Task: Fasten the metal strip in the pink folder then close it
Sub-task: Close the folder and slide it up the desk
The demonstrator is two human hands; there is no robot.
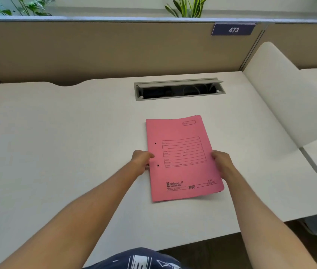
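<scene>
The pink folder (183, 158) lies shut on the white desk (66, 142), printed cover up, with two small punch holes near its left edge. My left hand (142, 161) grips the folder's left edge beside the lower hole. My right hand (221, 164) holds the right edge, fingers tucked under it. The front right corner is lifted slightly off the desk. No metal strip shows; the inside of the folder is hidden.
An open grey cable tray (179, 89) is set into the desk behind the folder. A beige partition (115, 49) with a "473" label (233, 29) backs the desk. A white curved divider (282, 90) stands at the right. The desk's front edge runs just below the folder.
</scene>
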